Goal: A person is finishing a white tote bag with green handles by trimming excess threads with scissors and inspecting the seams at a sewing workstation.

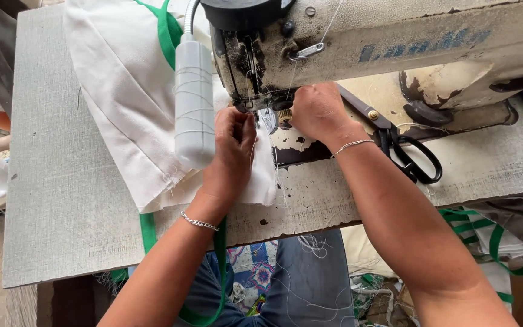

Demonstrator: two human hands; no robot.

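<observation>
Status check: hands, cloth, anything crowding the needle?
Left hand pressing white cloth at needle. Right hand at presser foot area. Lamp crowds left; scissors lie right.

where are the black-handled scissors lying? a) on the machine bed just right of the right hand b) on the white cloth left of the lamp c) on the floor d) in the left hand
a: the scissors lie on the sewing machine bed, beside the right hand.

Grey table bears sewing machine, white cloth, black scissors.
</observation>
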